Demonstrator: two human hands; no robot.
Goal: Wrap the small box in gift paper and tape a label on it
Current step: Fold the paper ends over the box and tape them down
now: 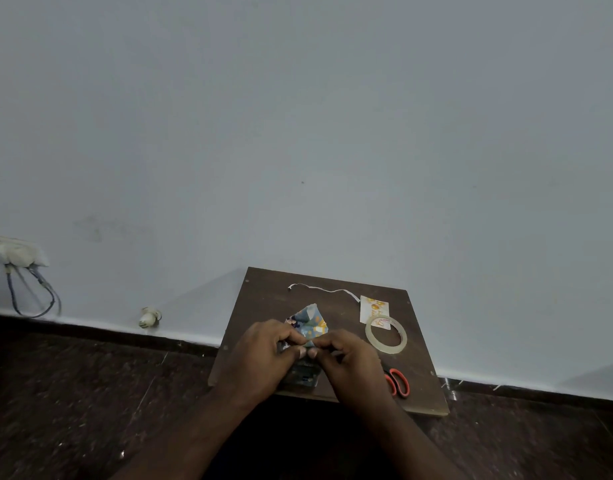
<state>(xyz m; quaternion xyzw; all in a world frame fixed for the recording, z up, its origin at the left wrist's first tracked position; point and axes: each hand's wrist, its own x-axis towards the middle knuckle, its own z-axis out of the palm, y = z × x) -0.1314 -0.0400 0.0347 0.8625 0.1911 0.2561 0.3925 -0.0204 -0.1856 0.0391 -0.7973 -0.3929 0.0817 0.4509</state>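
Note:
A small box wrapped in blue patterned gift paper [310, 322] lies in the middle of a low brown wooden board [263, 299]. My left hand [263, 351] and my right hand [350, 358] meet over it, and the fingertips of both pinch a fold of the paper on its near side. A pointed flap of paper sticks up beyond my fingers. Most of the box is hidden under my hands. A white label card with orange print [374, 308] lies at the back right of the board.
A clear tape roll [386, 334] lies right of the box, partly over the label. Red-handled scissors [398, 382] lie near the board's front right. A thin white paper strip [319, 288] runs along the back. The board stands against a grey wall on a dark floor.

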